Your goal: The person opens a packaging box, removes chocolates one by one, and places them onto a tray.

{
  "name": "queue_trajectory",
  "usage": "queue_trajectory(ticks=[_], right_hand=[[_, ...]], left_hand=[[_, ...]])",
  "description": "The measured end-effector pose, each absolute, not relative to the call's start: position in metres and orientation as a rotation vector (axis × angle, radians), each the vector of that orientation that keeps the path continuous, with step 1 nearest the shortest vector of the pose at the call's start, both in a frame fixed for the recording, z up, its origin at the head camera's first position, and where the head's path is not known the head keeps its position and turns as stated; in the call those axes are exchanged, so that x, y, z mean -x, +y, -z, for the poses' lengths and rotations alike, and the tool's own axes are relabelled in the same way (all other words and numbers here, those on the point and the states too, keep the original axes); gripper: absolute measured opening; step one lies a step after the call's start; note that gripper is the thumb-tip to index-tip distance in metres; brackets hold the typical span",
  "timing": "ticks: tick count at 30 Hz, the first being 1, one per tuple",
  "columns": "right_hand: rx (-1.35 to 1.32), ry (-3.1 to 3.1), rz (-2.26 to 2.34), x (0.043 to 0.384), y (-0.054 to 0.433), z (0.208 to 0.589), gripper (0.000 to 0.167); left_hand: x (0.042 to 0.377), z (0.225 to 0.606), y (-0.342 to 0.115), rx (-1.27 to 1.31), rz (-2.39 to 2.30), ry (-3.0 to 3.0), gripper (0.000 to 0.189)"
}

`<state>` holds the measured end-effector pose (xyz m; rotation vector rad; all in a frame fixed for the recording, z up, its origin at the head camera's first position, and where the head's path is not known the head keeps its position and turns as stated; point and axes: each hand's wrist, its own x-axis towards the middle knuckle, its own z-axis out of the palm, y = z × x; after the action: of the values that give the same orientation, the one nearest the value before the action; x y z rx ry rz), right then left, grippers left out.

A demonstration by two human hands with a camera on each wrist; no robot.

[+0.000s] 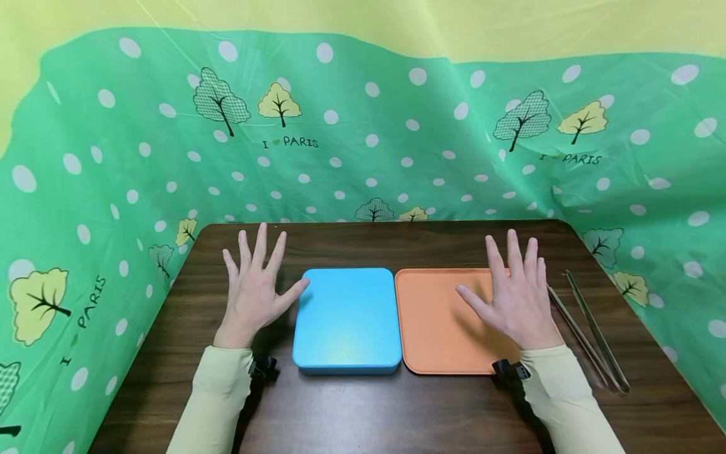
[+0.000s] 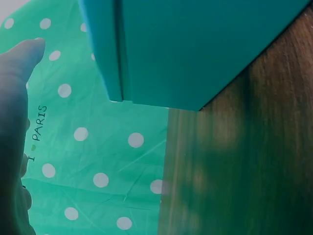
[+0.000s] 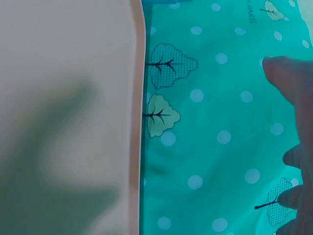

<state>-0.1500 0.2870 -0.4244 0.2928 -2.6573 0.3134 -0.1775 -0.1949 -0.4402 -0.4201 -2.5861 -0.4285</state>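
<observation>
The left hand has a wide grip, fingers straight and fanned, just to the left of the blue lidded box; its thumb tip overlaps the box's left edge in the head view, though whether it touches is hard to tell. The right hand spreads just as wide, right of the box, above the orange tray, casting a shadow on it. That tray lies flat immediately right of the box, and metal tongs lie farther right of the box, past the tray. Pale sleeves end at both wrists. The dark wooden surface carries the box, and a green polka-dot cloth hangs behind it.
</observation>
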Motion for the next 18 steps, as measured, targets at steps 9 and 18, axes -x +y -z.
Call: queue_trajectory(ticks=[9,18], right_hand=[[-0.394,-2.649,-0.356,0.144,0.278,0.415,0.109],[-0.555,-2.701,-0.387,0.134,0.255,0.418,0.105]], left_hand=[[0.172,0.430,-0.192,0.524,0.520,-2.599,0.096],[0.155,0.429,-0.188,0.627,0.690,-2.712,0.092]])
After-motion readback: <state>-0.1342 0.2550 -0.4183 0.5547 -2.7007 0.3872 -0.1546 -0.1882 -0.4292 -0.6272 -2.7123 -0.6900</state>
